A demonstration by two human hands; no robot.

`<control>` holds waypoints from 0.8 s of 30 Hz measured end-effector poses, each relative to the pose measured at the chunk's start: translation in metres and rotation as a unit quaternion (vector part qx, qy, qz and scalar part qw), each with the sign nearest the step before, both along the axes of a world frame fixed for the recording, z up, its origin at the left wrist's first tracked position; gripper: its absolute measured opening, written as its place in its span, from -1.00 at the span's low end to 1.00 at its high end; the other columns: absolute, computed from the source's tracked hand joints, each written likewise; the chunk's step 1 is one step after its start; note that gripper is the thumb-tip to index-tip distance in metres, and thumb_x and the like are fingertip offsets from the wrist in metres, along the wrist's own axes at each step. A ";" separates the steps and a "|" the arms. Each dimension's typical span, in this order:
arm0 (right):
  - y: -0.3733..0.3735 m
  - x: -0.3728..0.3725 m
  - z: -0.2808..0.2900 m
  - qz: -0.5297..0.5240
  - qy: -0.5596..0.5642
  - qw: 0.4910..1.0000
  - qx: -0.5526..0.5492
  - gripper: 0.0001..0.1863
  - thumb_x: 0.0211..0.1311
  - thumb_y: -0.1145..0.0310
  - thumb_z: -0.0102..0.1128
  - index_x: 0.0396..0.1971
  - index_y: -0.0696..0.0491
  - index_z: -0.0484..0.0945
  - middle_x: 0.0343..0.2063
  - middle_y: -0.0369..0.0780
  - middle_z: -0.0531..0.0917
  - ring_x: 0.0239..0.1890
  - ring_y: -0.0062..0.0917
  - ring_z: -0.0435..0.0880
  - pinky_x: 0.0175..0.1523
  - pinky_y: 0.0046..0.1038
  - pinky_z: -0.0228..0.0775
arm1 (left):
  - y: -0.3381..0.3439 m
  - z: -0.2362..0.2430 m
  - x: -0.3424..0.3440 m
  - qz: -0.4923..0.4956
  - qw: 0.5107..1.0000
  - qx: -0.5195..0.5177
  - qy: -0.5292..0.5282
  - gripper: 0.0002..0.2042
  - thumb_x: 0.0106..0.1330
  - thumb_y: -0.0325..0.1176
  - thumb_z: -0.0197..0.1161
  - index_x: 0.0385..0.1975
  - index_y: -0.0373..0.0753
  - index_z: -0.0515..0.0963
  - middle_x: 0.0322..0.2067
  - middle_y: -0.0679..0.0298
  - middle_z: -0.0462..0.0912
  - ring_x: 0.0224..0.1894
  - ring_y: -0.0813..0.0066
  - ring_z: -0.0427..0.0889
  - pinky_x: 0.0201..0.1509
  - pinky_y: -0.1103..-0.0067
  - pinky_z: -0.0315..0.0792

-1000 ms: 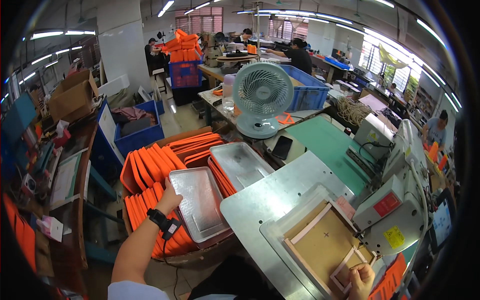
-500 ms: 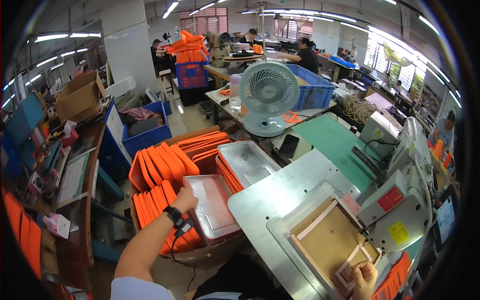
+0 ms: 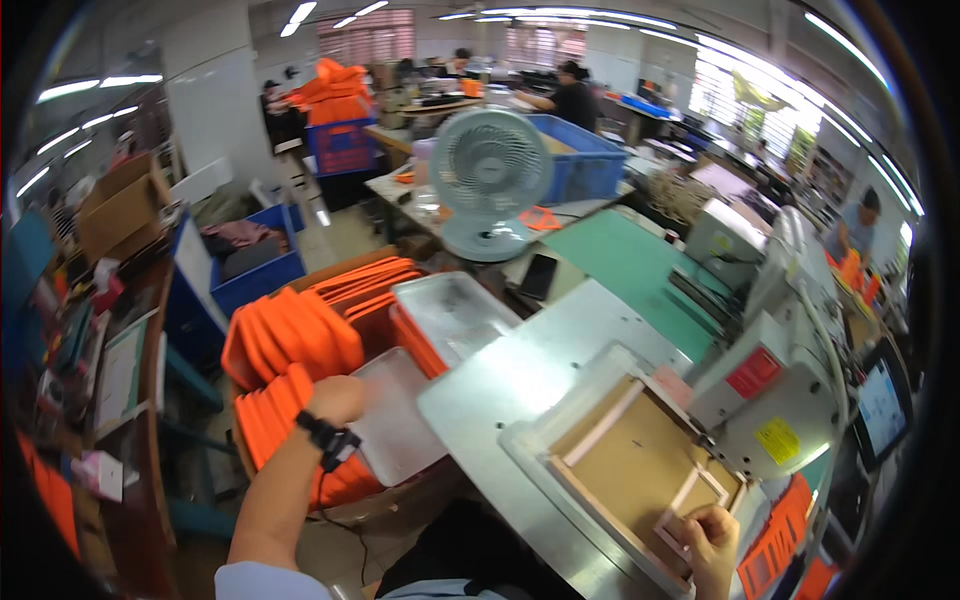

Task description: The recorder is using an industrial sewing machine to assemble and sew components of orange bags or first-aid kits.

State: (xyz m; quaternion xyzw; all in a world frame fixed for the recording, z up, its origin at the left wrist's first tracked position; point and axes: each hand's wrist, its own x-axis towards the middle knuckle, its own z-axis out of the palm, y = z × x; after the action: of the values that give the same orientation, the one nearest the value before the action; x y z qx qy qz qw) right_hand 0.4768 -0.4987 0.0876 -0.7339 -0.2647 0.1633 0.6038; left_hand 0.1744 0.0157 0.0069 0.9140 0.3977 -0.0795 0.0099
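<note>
My left hand [image 3: 338, 400], with a dark band on its wrist, is smeared by motion, and its fingers are hidden. It lies between a stack of flat orange pieces [image 3: 295, 335] and the left edge of a shallow greyish tray [image 3: 405, 430]. At the machine, the closed thumb and fingers of my right hand [image 3: 712, 540] meet beside a small pale frame [image 3: 697, 497]. Whatever they pinch cannot be made out. This small frame sits inside a larger clamped frame with a brown board [image 3: 625, 465], on a metal plate [image 3: 500, 375].
Behind the trays stands a pale fan [image 3: 490, 175], near a phone [image 3: 538, 277] and a blue crate [image 3: 575, 160]. The grey machine head [image 3: 770, 420] rises to the right, with a screen [image 3: 880, 405] beyond. Other people work farther back.
The head view has turned, so the scene sits farther left and the picture is blurrier. Both hands remain near the same places, the left at the tray edge, the right at the small frame.
</note>
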 end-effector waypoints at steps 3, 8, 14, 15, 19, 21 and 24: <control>0.018 -0.008 0.014 0.064 -0.054 0.995 -0.052 -0.97 0.23 0.57 0.23 -0.39 0.21 0.60 -0.52 -0.24 0.65 -0.45 -0.61 0.64 -0.37 -0.59 0.46 | -0.058 0.091 0.021 -0.006 0.990 0.074 -0.121 -0.78 0.23 -0.31 0.20 -0.43 -0.33 0.68 -0.47 -0.06 0.67 -0.38 0.02 0.70 -0.22 0.22 0.57; 0.040 -0.014 0.019 0.189 -0.276 0.937 -0.105 -0.85 0.12 0.58 0.32 -0.29 0.11 0.63 -0.36 -0.16 0.65 -0.27 -0.28 0.68 -0.21 -0.35 0.51 | -0.160 0.168 0.117 -0.408 0.852 -0.206 -0.255 -0.64 0.21 -0.49 0.18 0.04 -0.33 0.55 0.03 0.00 0.59 0.08 0.00 0.58 0.15 0.30 0.49; 0.046 -0.033 0.011 0.317 -0.342 0.884 -0.046 -0.76 0.20 0.49 0.25 -0.11 0.12 0.59 -0.07 -0.09 0.61 -0.01 -0.20 0.63 0.05 -0.28 0.53 | -0.241 0.110 0.251 -0.710 0.660 -0.224 -0.099 -0.42 0.30 -0.36 0.22 0.35 -0.23 0.31 0.44 0.06 0.18 0.49 0.08 0.16 0.44 0.12 0.22; 0.050 -0.045 0.020 0.356 -0.351 0.861 -0.091 -0.71 0.26 0.42 0.21 -0.03 0.13 0.55 0.12 -0.06 0.54 0.13 -0.14 0.56 0.21 -0.23 0.45 | -0.255 0.103 0.267 -0.720 0.656 -0.213 -0.074 -0.41 0.33 -0.29 0.21 0.38 -0.20 0.28 0.46 0.06 0.15 0.50 0.10 0.14 0.44 0.06 0.19; 0.026 -0.078 0.039 0.372 -0.317 0.871 -0.053 -0.69 0.28 0.37 0.21 -0.01 0.13 0.54 0.13 -0.05 0.55 0.16 -0.13 0.55 0.24 -0.21 0.41 | -0.280 0.087 0.284 -0.746 0.645 -0.158 -0.048 -0.34 0.41 -0.03 0.16 0.45 -0.11 0.19 0.49 0.12 0.08 0.52 0.15 0.09 0.44 -0.09 0.11; -0.012 -0.060 0.053 0.339 -0.203 0.912 -0.114 -0.70 0.27 0.37 0.22 -0.03 0.14 0.55 0.04 -0.08 0.58 0.09 -0.16 0.58 0.19 -0.23 0.43 | -0.269 0.089 0.284 -0.715 0.688 -0.119 -0.002 -0.32 0.42 0.02 0.13 0.46 -0.12 0.15 0.50 0.09 0.06 0.53 0.10 0.05 0.46 -0.11 0.06; -0.093 -0.024 0.042 0.030 -0.304 0.905 -0.296 -0.77 0.15 0.41 0.31 -0.19 0.15 0.61 -0.22 -0.11 0.62 -0.10 -0.16 0.62 -0.02 -0.23 0.51 | -0.222 0.099 0.281 -0.667 0.745 -0.013 -0.009 -0.21 0.28 0.06 0.24 0.44 -0.16 0.15 0.41 0.07 0.25 0.45 0.05 0.22 0.49 -0.08 -0.02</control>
State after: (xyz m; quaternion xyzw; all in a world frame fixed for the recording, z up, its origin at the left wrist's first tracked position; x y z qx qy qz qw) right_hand 0.4528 -0.5915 0.1296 -0.8845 -0.3972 0.0211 0.2440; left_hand 0.4558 -0.2063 0.1061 0.9466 -0.3149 -0.0626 -0.0304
